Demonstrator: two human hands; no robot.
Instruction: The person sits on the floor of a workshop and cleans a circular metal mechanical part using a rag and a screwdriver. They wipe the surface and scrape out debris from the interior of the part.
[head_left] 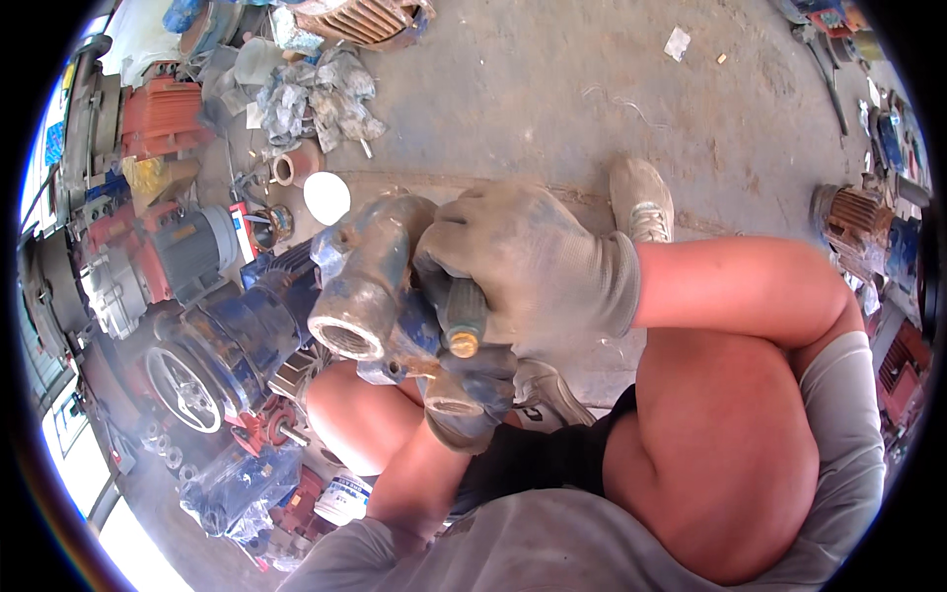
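Note:
A heavy cast-metal pump housing [360,286] with worn blue paint is held over my lap. Its round threaded mouth faces me, and a smaller opening lies lower right. Beneath that lower end, my left hand [483,390] in a dirty dark glove is closed on the housing, its fingers partly hidden. From above, my right hand [528,257] in a grey-brown work glove is wrapped round a dark cylindrical handle [466,311] with an orange-yellow end. The handle's far end is hidden behind glove and casting, so I cannot tell what tool it is.
On the left stand a blue motor [247,326] with a spoked handwheel [184,388], a grey motor [192,252] and a red motor [163,116]. Crumpled plastic [321,99] lies at the upper left. A white tub [342,498] stands by my left arm, a rusty motor [850,219] at right.

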